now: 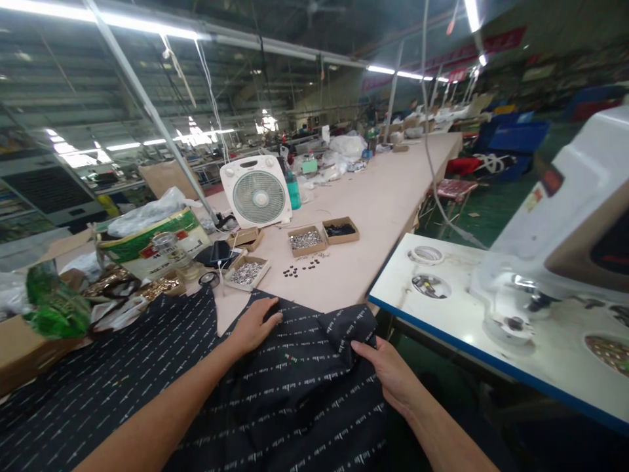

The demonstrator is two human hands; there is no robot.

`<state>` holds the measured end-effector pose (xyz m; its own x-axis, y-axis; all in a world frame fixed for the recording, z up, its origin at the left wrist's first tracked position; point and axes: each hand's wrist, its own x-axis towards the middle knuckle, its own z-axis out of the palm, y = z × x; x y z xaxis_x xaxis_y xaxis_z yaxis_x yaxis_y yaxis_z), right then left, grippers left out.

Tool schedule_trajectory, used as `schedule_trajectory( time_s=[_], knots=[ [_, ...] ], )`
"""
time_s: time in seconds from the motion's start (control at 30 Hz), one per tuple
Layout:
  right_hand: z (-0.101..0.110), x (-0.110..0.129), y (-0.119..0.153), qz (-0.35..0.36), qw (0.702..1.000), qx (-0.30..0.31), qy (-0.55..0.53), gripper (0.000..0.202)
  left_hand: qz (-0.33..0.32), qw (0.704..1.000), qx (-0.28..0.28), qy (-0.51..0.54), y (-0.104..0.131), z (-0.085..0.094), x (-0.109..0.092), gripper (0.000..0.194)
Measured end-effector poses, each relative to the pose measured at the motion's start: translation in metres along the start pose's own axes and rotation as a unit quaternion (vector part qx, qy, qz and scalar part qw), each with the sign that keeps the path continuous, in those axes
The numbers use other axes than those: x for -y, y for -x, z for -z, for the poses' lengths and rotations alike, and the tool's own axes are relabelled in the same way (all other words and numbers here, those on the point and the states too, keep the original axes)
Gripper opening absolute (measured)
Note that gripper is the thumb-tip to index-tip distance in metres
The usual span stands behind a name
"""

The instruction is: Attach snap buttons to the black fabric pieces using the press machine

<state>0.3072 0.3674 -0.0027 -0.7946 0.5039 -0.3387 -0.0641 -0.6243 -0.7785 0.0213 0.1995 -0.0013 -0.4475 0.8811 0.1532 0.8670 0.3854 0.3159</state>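
Dark fabric with rows of white print lies over the near table edge and hangs toward me. My left hand rests on its upper left part, fingers apart, thumb pointing right. At the fabric's right edge, my right hand pinches a folded corner between thumb and fingers. Beyond the fabric stand a box of silver metal pieces, a second such box and a box of black pieces. Small black pieces are scattered on the table.
A white fan stands on the long table. To the right is a white machine on a blue-edged worktop. More printed fabric, a green carton, a glass jar and plastic bags lie at the left.
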Motion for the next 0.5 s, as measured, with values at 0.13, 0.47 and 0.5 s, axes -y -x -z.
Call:
schedule_trajectory(
  time_s=[0.13,0.47,0.5],
  knots=[
    [0.0,-0.001,0.0,-0.023,1.0,-0.005,0.02,0.035,-0.039,0.998,0.035,-0.046,-0.004,-0.002,-0.006,0.071],
    [0.005,-0.008,0.003,-0.032,0.996,-0.012,0.078,0.032,-0.077,0.987,0.041,-0.135,-0.019,0.011,0.001,0.049],
    [0.006,-0.009,0.004,-0.033,0.996,-0.008,0.084,0.032,-0.08,0.986,0.041,-0.14,-0.02,0.012,0.003,0.048]
  ],
)
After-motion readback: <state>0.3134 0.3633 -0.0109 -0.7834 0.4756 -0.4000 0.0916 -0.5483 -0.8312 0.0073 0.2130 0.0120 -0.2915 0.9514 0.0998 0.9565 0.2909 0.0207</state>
